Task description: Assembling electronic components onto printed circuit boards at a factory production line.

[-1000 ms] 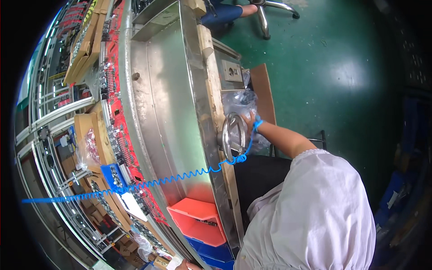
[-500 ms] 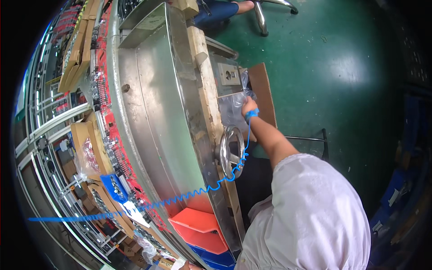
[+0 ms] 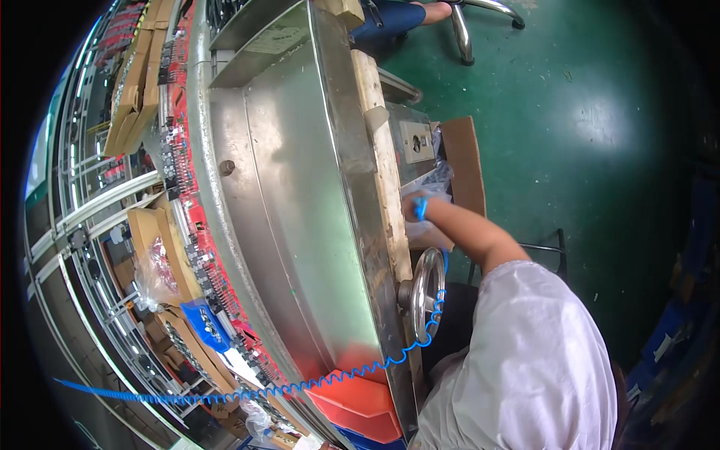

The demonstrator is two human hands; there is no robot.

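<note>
Steel sheeting covers the long curved surface (image 3: 300, 225), a metal handwheel (image 3: 424, 289) fixed at its near edge. Beside it, an open cardboard box (image 3: 461, 161) holds a clear plastic bag (image 3: 431, 184). One hand (image 3: 411, 208), wearing a blue wrist strap (image 3: 421, 208), reaches to the bag; which hand, and whether its grip is clenched, I cannot tell. Likely step: fetching parts; next calls for a firm pinch.

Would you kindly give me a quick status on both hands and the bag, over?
Right hand reaching into clear plastic bag in cardboard box, grip hidden. Left hand out of view. Metal handwheel and blue coiled cord close by the arm.
</note>
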